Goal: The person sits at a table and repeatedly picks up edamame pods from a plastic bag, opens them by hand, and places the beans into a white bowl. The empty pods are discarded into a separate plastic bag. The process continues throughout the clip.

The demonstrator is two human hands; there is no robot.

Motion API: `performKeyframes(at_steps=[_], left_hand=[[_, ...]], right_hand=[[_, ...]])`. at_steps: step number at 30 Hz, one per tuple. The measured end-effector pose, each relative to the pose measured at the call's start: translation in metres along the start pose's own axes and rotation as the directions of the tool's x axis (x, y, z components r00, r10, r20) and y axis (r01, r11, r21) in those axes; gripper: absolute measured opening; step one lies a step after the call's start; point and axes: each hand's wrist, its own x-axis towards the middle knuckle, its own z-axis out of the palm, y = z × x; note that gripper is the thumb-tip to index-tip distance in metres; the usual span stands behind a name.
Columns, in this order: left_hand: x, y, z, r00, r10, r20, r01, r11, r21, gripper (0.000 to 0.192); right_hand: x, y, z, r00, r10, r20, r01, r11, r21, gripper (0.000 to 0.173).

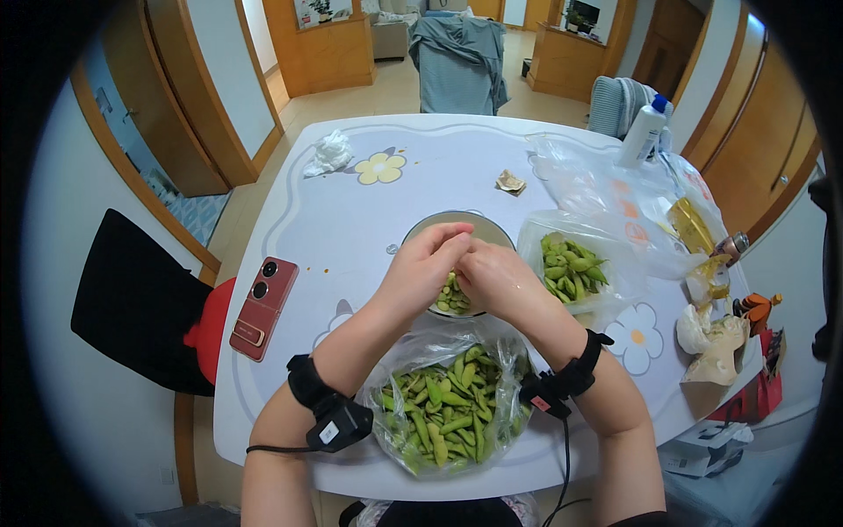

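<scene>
Over a round bowl [484,228] with a dark rim, my left hand [428,263] and my right hand [497,273] meet at the fingers. The fingers are bent together, and whether a pod or bean is between them is hidden. Shelled green beans [452,296] lie in the bowl under the hands. Nearer to me, an open clear plastic bag [510,369] holds many green soybean pods [448,408]. Right of the bowl, a second plastic bag [533,240] holds more green pods [571,267]. Both forearms wear black straps with small devices and cables.
On the white table [369,247] lie a red phone [263,308] at left, crumpled tissue [331,153] and a crumpled wrapper [510,182] farther back. At right are a white bottle [641,135], plastic bags [586,178], a small can [731,247] and gold packaging [690,224]. A black-backed chair [141,309] stands left.
</scene>
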Motion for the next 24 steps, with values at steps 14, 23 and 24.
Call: performKeyframes(at_steps=[14,23,24], left_hand=[[-0.085,0.006,-0.023,0.988,0.147,0.037,-0.147,0.989,0.006,0.026],[-0.09,0.004,-0.017,0.966,0.19,0.177,-0.215,0.968,0.133,0.026],[-0.089,0.003,-0.016,0.964,0.206,0.17,-0.232,0.962,0.146,0.025]], right_hand=[[-0.089,0.004,-0.116,0.812,0.518,-0.268,-0.295,0.761,0.578,0.018],[-0.107,0.016,-0.126,0.838,0.433,-0.333,-0.424,0.9,0.102,0.02],[-0.106,0.011,-0.128,0.842,0.423,-0.335,-0.401,0.906,0.137,0.019]])
